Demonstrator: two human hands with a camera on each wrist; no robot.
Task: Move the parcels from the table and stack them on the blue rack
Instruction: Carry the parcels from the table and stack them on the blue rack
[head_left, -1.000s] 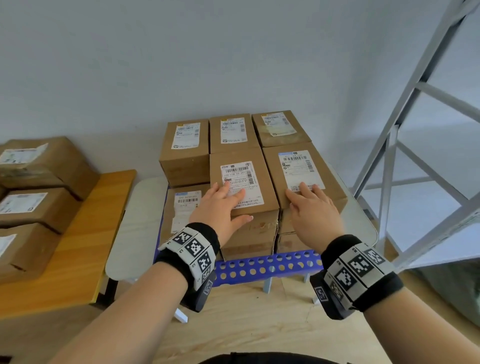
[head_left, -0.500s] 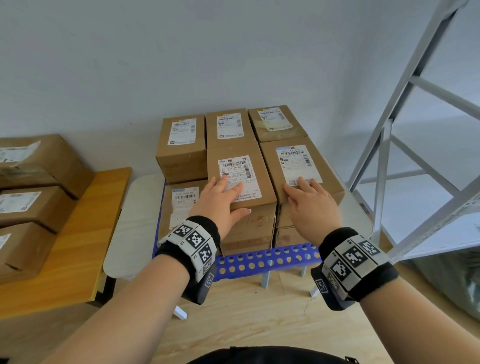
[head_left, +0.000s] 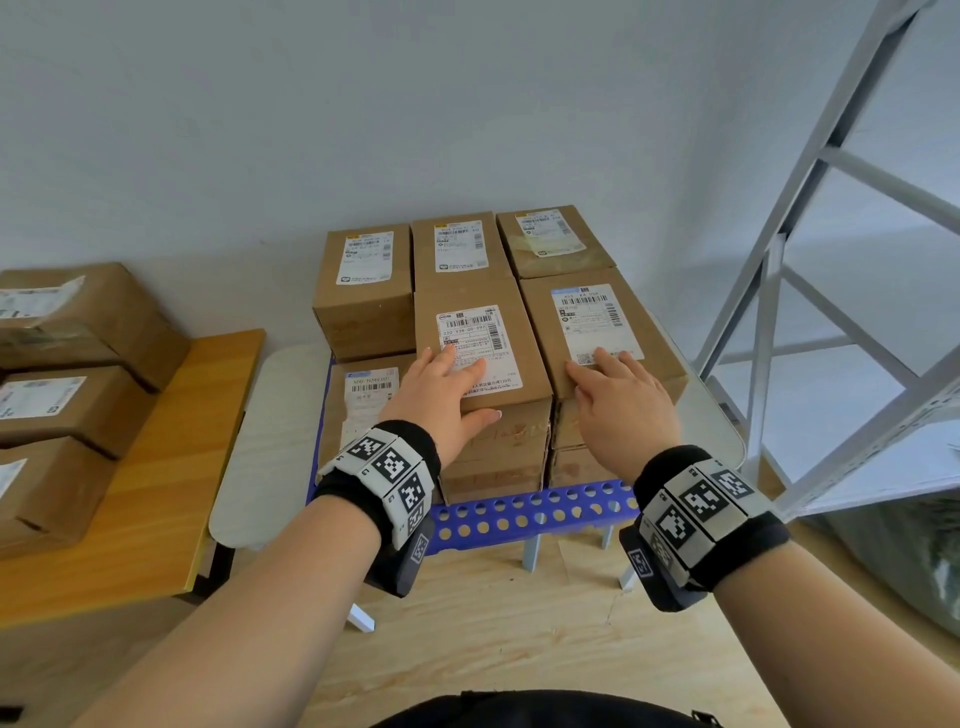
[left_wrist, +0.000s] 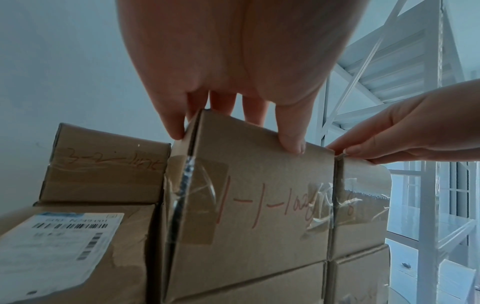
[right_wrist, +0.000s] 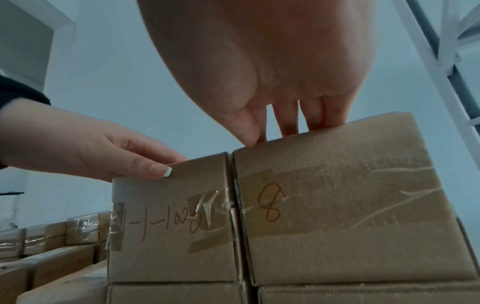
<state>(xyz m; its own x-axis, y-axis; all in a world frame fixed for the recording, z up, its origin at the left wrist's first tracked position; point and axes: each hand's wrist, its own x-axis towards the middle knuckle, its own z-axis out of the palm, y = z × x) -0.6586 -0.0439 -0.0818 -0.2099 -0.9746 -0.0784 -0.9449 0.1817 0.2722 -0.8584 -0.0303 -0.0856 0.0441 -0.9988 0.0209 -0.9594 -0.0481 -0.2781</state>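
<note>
Both hands lie flat with straight fingers, left hand and right hand, each on a brown cardboard parcel atop the blue holed rack. Push gently so the tops line up.

The head view looks down and forward over the stacked parcels. Both wrist views look up from close below each palm, sharing the parcels' near taped faces.

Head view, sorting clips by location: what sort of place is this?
Probably a parcel storeroom or small warehouse: labelled cardboard parcels stacked on a blue rack, and grey metal shelving alongside.
</note>
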